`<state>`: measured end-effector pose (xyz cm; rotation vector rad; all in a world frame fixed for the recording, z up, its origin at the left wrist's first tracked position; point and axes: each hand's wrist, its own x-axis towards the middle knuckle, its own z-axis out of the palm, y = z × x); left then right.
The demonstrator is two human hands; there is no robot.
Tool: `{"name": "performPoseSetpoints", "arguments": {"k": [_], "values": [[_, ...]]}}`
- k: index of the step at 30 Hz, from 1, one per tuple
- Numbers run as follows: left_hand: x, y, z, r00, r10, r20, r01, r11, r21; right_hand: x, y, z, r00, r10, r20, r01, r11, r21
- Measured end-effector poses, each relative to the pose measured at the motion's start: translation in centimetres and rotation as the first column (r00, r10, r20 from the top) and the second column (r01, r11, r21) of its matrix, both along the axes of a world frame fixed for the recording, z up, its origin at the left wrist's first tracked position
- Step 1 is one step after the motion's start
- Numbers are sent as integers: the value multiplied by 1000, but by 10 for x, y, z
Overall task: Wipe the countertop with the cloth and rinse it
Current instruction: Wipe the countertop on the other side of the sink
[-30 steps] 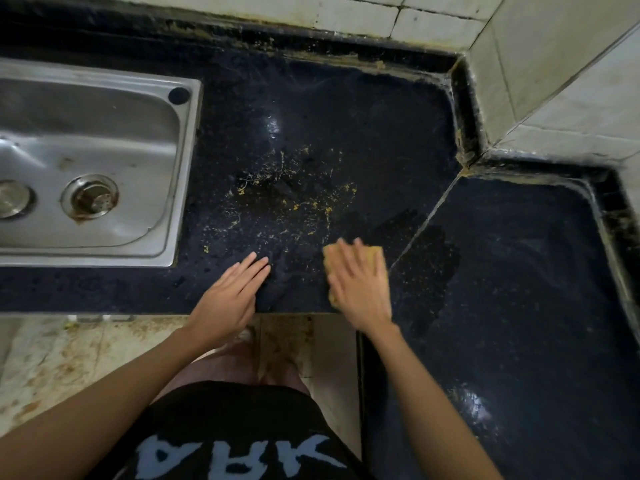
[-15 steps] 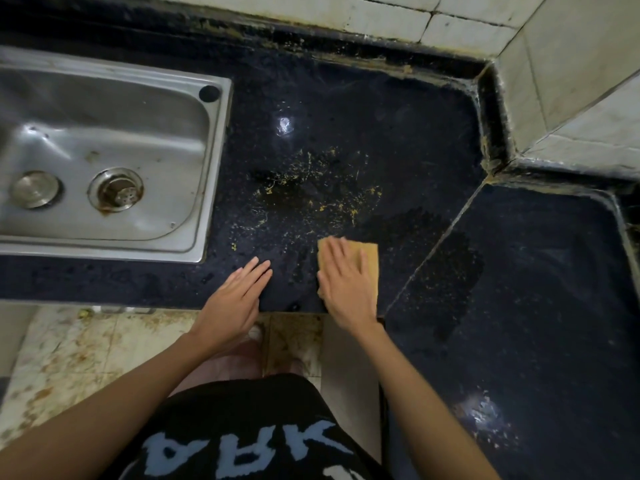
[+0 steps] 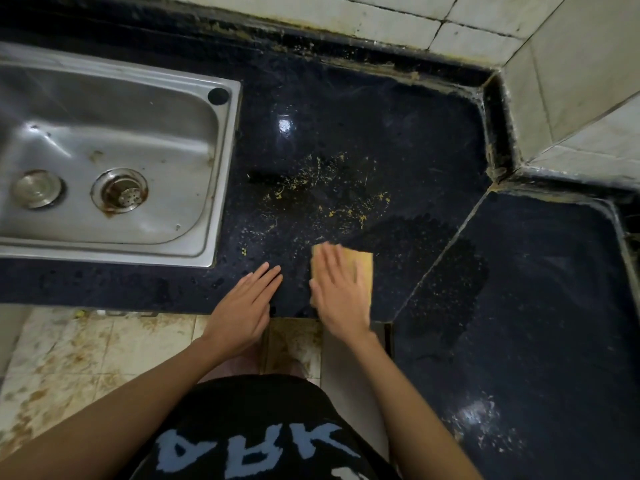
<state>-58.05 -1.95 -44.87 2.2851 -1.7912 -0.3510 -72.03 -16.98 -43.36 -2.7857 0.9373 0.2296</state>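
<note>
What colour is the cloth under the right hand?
Yellowish tan cloth, seen in the head view.

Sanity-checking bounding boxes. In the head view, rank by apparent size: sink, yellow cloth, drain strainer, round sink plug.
1. Sink, by far the largest, though cut off at the left edge.
2. Yellow cloth, partly covered by the right hand.
3. Drain strainer.
4. Round sink plug, close to the strainer in size; that order is unsure.

R hand flat on cloth, L hand flat beside it, dark countertop.

Right hand presses a yellow cloth w/ straight fingers near the front edge of the countertop; left hand rests flat just beside, palm down. Yellow specks scattered beyond the cloth. Steel sink at left, w/ drain. Tiled wall behind the corner.
</note>
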Motion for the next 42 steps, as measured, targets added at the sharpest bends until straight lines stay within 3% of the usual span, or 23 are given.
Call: {"name": "performPoseSetpoints", "arguments": {"k": [4,9,11,16,19,25,27,30,32,37,42], "values": [[0,0,2,1000,-22,10,22,1000,21,-12,-23,2,986,167,-8,-166,986,4],[-1,1,4,1000,-16,9,16,1000,17,-21,-61,1,978,-208,25,208,978,-26],[0,1,3,1000,-14,6,14,1000,16,-6,-43,2,966,-259,22,260,966,-12],[0,-1,2,999,-5,-52,6,1000,6,22,41,0,995,96,32,-96,995,4],[4,2,4,998,-38,-57,38,999,-8,9,24,-2,982,179,57,-179,984,-6],[12,4,5,992,-117,-41,116,993,-17,-4,-7,-1,959,-271,80,271,963,4],[11,5,4,991,-120,-51,119,993,-21,7,10,1,976,-204,80,204,979,13],[12,4,4,990,-125,-71,124,992,-20,-3,18,-2,995,99,33,-98,995,-3],[14,3,6,988,-135,-74,134,991,-22,-19,-4,-3,989,145,33,-145,989,-3],[23,-6,11,997,-50,-62,47,998,-40,-47,-76,-1,947,-312,74,311,950,29],[46,-26,17,978,206,-39,-208,978,-29,-39,-141,-1,903,-427,47,429,903,-31]]}}
